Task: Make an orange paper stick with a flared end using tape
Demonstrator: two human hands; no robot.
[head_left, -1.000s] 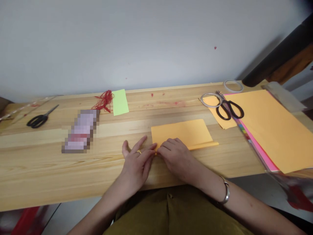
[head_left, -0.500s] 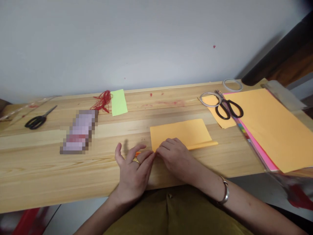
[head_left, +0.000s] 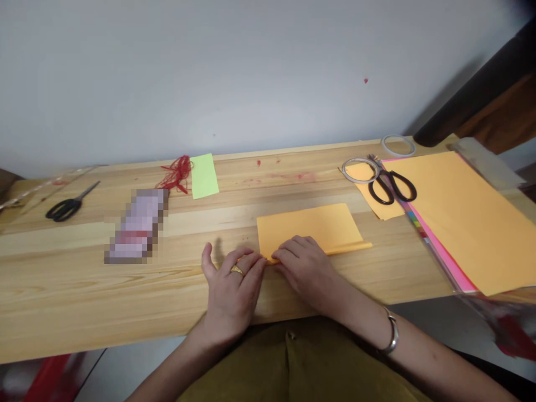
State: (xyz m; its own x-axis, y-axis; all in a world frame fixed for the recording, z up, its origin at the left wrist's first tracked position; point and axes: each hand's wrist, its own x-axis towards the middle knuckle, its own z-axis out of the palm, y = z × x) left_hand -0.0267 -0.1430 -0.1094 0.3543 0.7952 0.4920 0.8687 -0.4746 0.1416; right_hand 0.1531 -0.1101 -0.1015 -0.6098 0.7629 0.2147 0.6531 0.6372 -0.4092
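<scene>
An orange sheet of paper (head_left: 307,223) lies on the table before me, its near edge rolled into a thin tube whose right end sticks out past the sheet. My left hand (head_left: 234,285) pinches the left end of that rolled edge, thumb and some fingers together; a gold ring is on one finger. Close beside it, my right hand (head_left: 307,273) grips the roll with bent fingers and covers its middle. A silver bangle circles the right wrist. What lies under the fingertips is hidden.
Black-handled scissors (head_left: 393,187) and a tape roll (head_left: 360,170) lie right, beside stacked orange and pink paper (head_left: 473,218). Another tape roll (head_left: 398,145) sits behind. Left are a blurred-out phone-like object (head_left: 136,226), red string (head_left: 178,173), a green paper (head_left: 204,176) and scissors (head_left: 69,206).
My right hand has slid slightly right along the rolled edge. My left hand has shifted a little right, and its raised fingers have lowered toward the paper.
</scene>
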